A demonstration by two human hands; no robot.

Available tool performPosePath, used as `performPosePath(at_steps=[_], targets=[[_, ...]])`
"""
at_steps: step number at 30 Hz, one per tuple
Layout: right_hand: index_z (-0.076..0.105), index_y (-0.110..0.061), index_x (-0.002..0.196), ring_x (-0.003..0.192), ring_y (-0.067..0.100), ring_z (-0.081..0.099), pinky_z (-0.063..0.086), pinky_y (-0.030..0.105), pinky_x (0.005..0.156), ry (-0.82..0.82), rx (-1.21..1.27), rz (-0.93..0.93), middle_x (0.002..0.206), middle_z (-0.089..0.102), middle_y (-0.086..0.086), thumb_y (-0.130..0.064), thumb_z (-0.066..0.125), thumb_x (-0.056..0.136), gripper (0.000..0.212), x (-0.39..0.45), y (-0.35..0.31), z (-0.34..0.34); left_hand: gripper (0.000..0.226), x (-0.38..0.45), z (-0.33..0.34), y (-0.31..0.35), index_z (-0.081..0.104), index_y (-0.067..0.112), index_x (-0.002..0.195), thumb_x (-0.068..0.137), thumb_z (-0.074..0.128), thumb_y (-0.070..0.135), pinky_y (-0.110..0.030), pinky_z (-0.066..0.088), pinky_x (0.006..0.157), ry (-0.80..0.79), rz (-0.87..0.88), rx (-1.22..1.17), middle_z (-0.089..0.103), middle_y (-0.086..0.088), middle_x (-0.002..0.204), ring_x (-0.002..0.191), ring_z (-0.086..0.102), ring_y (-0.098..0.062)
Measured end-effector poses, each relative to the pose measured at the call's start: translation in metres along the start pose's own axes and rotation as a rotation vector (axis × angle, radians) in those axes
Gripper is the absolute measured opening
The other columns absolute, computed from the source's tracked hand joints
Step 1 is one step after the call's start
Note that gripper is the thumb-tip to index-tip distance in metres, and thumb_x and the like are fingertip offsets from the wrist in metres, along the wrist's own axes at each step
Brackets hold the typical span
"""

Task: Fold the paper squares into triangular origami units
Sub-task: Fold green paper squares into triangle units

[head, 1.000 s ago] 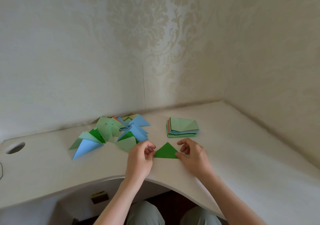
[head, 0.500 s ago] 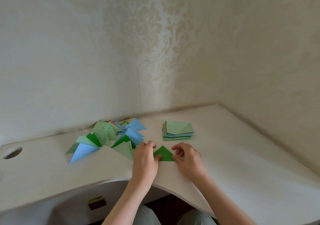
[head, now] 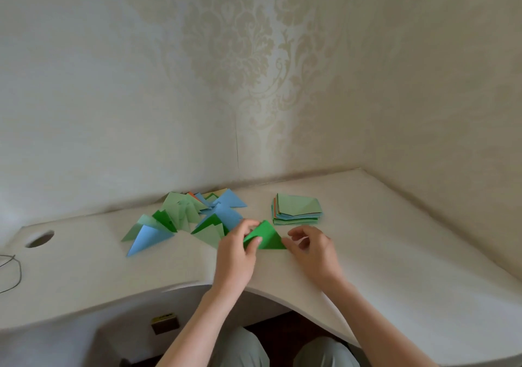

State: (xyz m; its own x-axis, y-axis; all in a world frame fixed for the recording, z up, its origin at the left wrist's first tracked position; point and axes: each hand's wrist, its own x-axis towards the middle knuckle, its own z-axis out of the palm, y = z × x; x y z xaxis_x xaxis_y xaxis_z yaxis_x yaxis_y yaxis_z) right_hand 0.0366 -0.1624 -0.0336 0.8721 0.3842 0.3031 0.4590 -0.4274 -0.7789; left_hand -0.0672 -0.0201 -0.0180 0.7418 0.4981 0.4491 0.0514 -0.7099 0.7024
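A dark green paper triangle [head: 268,238] lies on the white desk [head: 395,253] between my hands. My left hand [head: 236,256] pinches its left corner and lifts that corner up and over toward the middle. My right hand [head: 313,249] rests at the triangle's right corner, fingers curled, a fingertip holding the tip down. Behind the left hand lies a pile of folded triangles [head: 192,215] in green and blue. A stack of unfolded paper squares [head: 298,208] in light green, blue and orange sits behind the right hand.
Patterned walls meet in a corner close behind the desk. A round cable hole [head: 39,239] is cut in the desk at far left, with a dark wire [head: 11,273] near the left edge. The desk front curves inward above my knees [head: 282,349].
The green triangle lay flat with both hands at its corners. Now my left hand has lifted the left corner and is folding it inward. The view has shifted slightly.
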Motion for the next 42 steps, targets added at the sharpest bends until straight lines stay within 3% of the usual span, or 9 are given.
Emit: performPosePath(at_steps=[6, 9, 13, 18, 24, 28, 31, 37, 42], targets=[[0.067, -0.016, 0.096, 0.087, 0.018, 0.061, 0.05, 0.032, 0.08, 0.084, -0.138, -0.155, 0.094, 0.066, 0.0, -0.009, 0.068, 0.079, 0.019, 0.023, -0.008, -0.001, 0.021, -0.002, -0.062, -0.046, 0.059, 0.026, 0.107, 0.088, 0.066, 0.019, -0.024, 0.043, 0.073, 0.057, -0.065, 0.004, 0.066, 0.011, 0.1, 0.098, 0.057, -0.002], [0.064, -0.013, 0.111, 0.102, 0.026, 0.061, 0.048, 0.04, 0.091, 0.053, -0.275, -0.146, 0.113, 0.066, 0.007, -0.013, 0.066, 0.081, 0.03, 0.037, -0.011, -0.002, 0.022, -0.005, -0.075, -0.063, 0.061, 0.025, 0.103, 0.085, 0.069, 0.016, -0.023, 0.041, 0.073, 0.035, -0.102, 0.054, 0.065, 0.013, 0.097, 0.095, 0.059, -0.005], [0.055, -0.011, 0.129, 0.114, 0.031, 0.056, 0.043, 0.039, 0.1, -0.042, -0.458, -0.137, 0.128, 0.06, 0.011, -0.022, 0.062, 0.087, 0.044, 0.052, -0.009, 0.002, 0.028, -0.005, -0.068, -0.073, 0.064, 0.02, 0.101, 0.077, 0.076, 0.011, -0.025, 0.047, 0.079, 0.021, -0.085, 0.102, 0.065, 0.009, 0.096, 0.091, 0.061, -0.009], [0.045, -0.02, 0.138, 0.13, 0.02, 0.043, 0.025, 0.034, 0.107, -0.102, -0.632, -0.115, 0.143, 0.046, 0.001, -0.037, 0.05, 0.094, 0.047, 0.059, -0.002, 0.006, 0.033, 0.004, -0.054, -0.071, 0.067, 0.021, 0.099, 0.072, 0.079, 0.005, -0.019, 0.042, 0.079, 0.036, 0.009, 0.168, 0.061, 0.014, 0.097, 0.093, 0.055, -0.008], [0.061, -0.027, 0.122, 0.121, 0.016, 0.049, 0.023, 0.036, 0.101, -0.039, -0.645, -0.162, 0.127, 0.06, -0.009, -0.04, 0.053, 0.092, 0.034, 0.06, 0.006, 0.008, 0.019, 0.017, -0.046, -0.078, 0.073, 0.019, 0.082, 0.073, 0.077, 0.003, -0.03, 0.049, 0.077, 0.063, 0.052, 0.287, 0.071, 0.008, 0.089, 0.085, 0.06, -0.016], [0.073, -0.03, 0.09, 0.099, 0.018, 0.059, 0.024, 0.037, 0.094, 0.016, -0.678, -0.251, 0.098, 0.069, -0.011, -0.03, 0.062, 0.086, 0.012, 0.061, 0.009, 0.012, 0.016, 0.027, -0.047, -0.083, 0.072, 0.017, 0.082, 0.077, 0.074, 0.002, -0.029, 0.045, 0.074, 0.066, 0.014, 0.324, 0.07, 0.005, 0.088, 0.084, 0.058, -0.019], [0.072, -0.029, 0.068, 0.082, 0.018, 0.061, 0.024, 0.034, 0.087, 0.051, -0.665, -0.287, 0.078, 0.069, -0.012, -0.02, 0.073, 0.076, 0.011, 0.06, 0.007, 0.013, 0.016, 0.03, -0.047, -0.081, 0.072, 0.016, 0.082, 0.077, 0.072, 0.001, -0.03, 0.047, 0.073, 0.035, 0.019, 0.384, 0.069, 0.004, 0.087, 0.084, 0.058, -0.022], [0.073, -0.028, 0.079, 0.088, 0.012, 0.058, 0.026, 0.03, 0.08, -0.042, -0.522, -0.188, 0.089, 0.07, -0.012, -0.042, 0.06, 0.088, 0.021, 0.06, -0.002, 0.0, 0.011, 0.024, -0.049, -0.07, 0.073, 0.015, 0.086, 0.078, 0.073, 0.008, -0.036, 0.05, 0.079, 0.006, 0.048, 0.443, 0.069, 0.002, 0.091, 0.088, 0.058, -0.025], [0.075, -0.026, 0.079, 0.091, 0.016, 0.06, 0.027, 0.031, 0.078, 0.006, -0.482, -0.291, 0.094, 0.071, -0.014, -0.027, 0.063, 0.088, 0.015, 0.054, -0.004, -0.011, 0.01, 0.02, -0.048, -0.056, 0.072, 0.014, 0.09, 0.08, 0.07, 0.011, -0.037, 0.05, 0.079, 0.02, 0.056, 0.448, 0.067, 0.001, 0.093, 0.089, 0.057, -0.025]])
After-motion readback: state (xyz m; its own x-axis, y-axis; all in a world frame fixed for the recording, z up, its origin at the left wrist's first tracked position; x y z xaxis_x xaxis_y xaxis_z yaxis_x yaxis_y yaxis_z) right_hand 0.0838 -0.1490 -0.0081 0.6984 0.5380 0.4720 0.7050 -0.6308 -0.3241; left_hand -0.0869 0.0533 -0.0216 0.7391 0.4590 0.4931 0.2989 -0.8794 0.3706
